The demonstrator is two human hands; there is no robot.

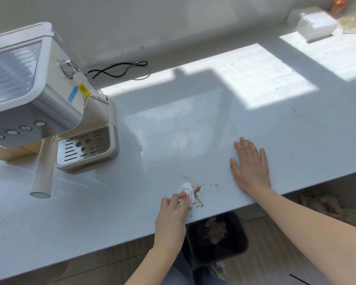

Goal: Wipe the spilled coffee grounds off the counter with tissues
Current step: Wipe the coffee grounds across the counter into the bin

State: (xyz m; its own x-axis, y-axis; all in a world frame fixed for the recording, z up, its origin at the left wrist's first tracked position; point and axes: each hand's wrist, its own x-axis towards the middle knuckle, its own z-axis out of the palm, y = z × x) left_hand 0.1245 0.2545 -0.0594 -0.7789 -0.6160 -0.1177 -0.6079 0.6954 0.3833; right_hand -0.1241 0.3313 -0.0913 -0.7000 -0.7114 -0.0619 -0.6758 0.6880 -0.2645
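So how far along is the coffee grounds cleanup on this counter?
Partly done: the bin under the counter edge already holds crumpled, brown-stained wads. In hand: the left hand grips a tissue beside the main pile of grounds, while the right hand rests flat on the counter. Left: that pile, specks to its right and a faint dusting behind it.

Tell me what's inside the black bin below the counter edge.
A crumpled, brown-stained wad lies in the black bin. What lies beneath the wad is hidden, and the counter covers the bin's far part.
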